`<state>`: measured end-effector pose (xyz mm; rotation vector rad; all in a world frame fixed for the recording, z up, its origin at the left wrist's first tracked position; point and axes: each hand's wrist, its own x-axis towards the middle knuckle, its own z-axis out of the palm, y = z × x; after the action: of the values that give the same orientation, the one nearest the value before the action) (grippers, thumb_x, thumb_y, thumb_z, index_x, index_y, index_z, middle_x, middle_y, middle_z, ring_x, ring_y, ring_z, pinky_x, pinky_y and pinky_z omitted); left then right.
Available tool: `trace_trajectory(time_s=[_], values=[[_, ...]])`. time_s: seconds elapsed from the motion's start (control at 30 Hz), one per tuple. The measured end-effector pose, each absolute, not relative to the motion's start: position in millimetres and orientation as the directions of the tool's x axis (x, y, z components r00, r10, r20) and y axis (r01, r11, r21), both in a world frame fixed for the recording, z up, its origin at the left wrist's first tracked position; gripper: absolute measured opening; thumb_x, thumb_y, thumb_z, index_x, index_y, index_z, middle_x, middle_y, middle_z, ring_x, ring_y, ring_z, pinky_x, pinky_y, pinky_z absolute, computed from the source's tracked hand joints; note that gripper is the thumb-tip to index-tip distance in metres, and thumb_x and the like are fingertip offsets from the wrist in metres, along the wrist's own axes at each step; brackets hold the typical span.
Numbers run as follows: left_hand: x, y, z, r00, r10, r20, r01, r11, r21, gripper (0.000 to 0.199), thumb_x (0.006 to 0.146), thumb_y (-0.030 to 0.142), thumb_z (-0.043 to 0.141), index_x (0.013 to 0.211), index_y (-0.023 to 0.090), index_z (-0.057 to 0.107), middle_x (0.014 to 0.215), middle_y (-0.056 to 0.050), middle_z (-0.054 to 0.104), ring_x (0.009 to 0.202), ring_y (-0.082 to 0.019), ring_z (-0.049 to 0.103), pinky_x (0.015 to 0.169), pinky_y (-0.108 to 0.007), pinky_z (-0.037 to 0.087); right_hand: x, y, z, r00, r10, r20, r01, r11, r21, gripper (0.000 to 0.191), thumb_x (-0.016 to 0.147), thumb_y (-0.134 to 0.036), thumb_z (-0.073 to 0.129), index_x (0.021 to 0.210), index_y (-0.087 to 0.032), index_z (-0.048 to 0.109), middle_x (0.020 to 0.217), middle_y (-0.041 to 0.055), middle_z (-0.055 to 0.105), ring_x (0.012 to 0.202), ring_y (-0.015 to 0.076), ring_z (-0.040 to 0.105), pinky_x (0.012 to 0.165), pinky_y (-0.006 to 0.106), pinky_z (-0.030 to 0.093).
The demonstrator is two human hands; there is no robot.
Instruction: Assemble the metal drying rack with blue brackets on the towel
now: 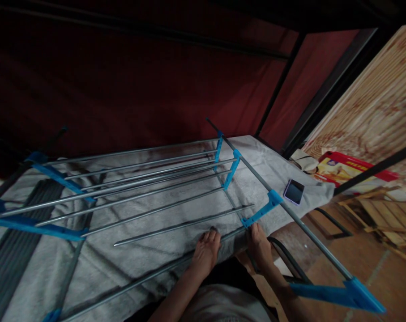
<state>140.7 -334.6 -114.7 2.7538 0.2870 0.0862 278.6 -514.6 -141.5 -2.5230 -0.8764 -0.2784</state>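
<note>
A rack of grey metal rods with blue plastic brackets lies across a grey cloth. My left hand is on the front rod, its fingers bent over it near the cloth's front edge. Just right of it, my right hand has its fingers closed at the lower end of a blue bracket, where the front rod meets it. One loose rod lies on the cloth behind my left hand. A long side rod runs down to another blue bracket at the lower right.
More rods lie side by side at the left on the grey cloth. A phone rests near the cloth's right edge. Beyond are a red and yellow box and wooden pieces. A dark frame stands behind.
</note>
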Motion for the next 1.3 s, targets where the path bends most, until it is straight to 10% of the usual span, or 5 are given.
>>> trace_trajectory(time_s=[1.3], values=[[139,-328,-85,0.962,0.234,-0.137,0.271,-0.811,0.519,0.021,0.098,0.022,0.041,0.11,0.021,0.059,0.112,-0.006,0.066,0.099,-0.019,0.066,0.078,-0.029,0.046,288,-517,-146,0.783,0.556,0.278,0.614,-0.62,-0.489,0.026,0.097,-0.022,0.034,0.11,-0.02,0.056,0.099,0.0094,0.06,0.084,0.0224,0.06,0.074,0.036,0.051]])
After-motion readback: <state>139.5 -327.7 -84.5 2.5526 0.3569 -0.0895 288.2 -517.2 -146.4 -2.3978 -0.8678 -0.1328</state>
